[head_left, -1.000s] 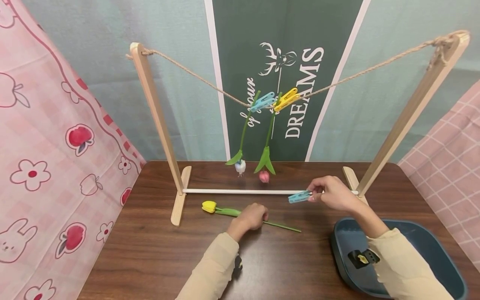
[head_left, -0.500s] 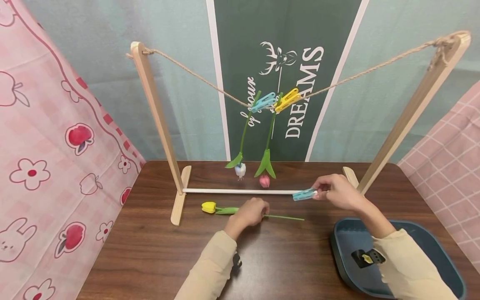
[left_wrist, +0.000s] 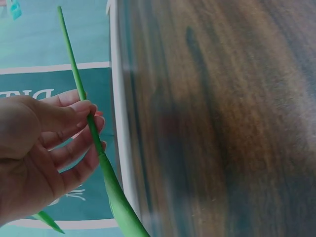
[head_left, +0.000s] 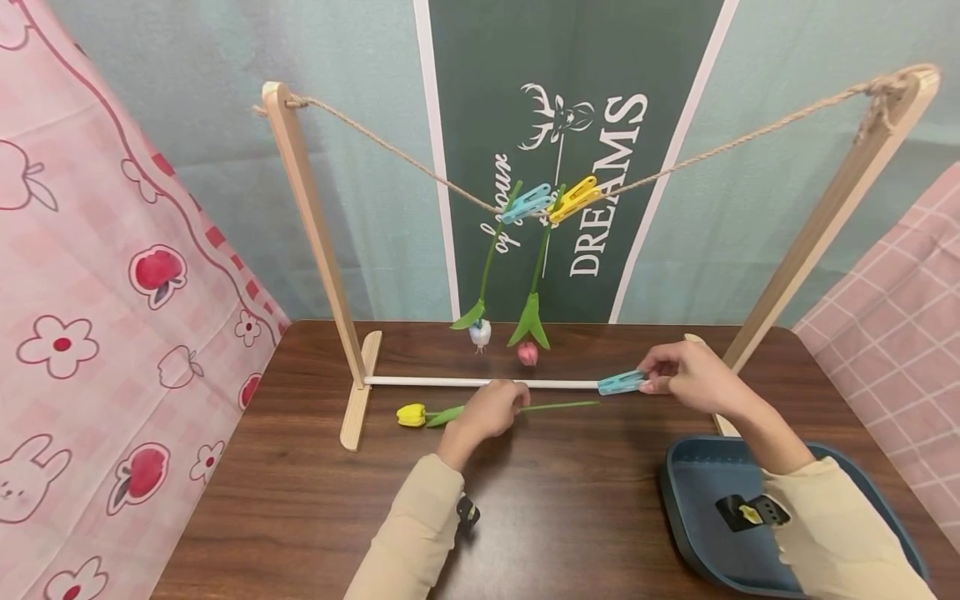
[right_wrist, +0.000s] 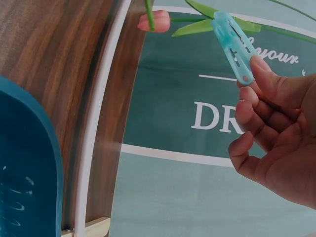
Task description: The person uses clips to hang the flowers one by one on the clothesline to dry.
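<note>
My left hand [head_left: 487, 412] pinches the green stem of a yellow tulip [head_left: 411, 415] between thumb and fingertips; its bloom points left and the bare stem end [left_wrist: 71, 59] right. With thumb and forefinger my right hand [head_left: 693, 377] holds a light blue clothespin [head_left: 621, 382] by one end, the other end pointing left toward the stem tip. Above, a white flower [head_left: 480, 335] hangs upside down from a rope [head_left: 397, 150] by a blue clothespin [head_left: 527, 204]. Beside it a pink tulip [head_left: 528, 353] hangs from a yellow clothespin [head_left: 575, 200].
The rope sags between two wooden posts, left [head_left: 315, 233] and right [head_left: 832, 217]. A white rod [head_left: 427, 382] joins them low over the brown table [head_left: 555, 517]. A dark blue bin [head_left: 675, 508] stands at the right under my right forearm.
The left hand has moved the yellow tulip away from me, its stem end swinging up toward the rod. My right hand has shifted right and slightly farther off with the blue clothespin.
</note>
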The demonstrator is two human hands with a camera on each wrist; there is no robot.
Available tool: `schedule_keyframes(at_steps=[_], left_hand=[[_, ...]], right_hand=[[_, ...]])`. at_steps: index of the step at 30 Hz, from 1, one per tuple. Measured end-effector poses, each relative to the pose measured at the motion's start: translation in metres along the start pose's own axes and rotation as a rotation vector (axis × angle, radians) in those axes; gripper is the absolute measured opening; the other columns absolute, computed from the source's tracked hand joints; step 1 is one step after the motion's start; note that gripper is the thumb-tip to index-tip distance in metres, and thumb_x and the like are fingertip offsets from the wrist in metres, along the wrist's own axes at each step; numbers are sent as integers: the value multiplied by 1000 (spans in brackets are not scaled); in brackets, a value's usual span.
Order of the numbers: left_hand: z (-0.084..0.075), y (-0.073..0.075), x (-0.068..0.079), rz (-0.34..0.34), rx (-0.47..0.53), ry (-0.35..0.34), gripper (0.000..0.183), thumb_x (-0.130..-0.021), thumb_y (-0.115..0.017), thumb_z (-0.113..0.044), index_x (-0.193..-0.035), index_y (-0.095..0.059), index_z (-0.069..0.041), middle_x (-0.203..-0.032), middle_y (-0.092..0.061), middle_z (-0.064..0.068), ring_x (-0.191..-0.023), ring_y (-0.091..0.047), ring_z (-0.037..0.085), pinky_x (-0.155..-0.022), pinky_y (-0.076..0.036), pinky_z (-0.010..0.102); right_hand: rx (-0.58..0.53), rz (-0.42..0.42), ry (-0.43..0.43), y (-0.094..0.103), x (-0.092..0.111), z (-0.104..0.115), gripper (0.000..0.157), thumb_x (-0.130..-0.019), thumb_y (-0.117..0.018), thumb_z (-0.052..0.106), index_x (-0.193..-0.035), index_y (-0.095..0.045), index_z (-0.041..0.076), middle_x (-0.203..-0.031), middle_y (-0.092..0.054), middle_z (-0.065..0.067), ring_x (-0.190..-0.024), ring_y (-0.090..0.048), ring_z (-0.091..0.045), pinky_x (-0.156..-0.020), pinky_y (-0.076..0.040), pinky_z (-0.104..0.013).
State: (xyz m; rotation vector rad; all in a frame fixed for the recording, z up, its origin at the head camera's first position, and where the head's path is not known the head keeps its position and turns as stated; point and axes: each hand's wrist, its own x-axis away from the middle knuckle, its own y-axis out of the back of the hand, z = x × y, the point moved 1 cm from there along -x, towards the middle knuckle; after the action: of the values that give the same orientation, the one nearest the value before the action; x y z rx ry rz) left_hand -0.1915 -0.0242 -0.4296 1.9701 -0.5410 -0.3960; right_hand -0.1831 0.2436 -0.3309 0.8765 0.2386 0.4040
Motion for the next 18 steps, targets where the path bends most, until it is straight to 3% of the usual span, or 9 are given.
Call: schedule_keyframes(at_steps=[18], left_hand=[[8,34,4,-99,18,52,18,-78,-57,6,-86,-61,-9,-79,-59,2,-77,-58,18,-70,-46,30]], right_hand=[[14,10,-5,5,-1,0,8,-74,-71,-2,-77,-65,2,-64,-55,0,-57,-45,-8,-50,-38,-24]])
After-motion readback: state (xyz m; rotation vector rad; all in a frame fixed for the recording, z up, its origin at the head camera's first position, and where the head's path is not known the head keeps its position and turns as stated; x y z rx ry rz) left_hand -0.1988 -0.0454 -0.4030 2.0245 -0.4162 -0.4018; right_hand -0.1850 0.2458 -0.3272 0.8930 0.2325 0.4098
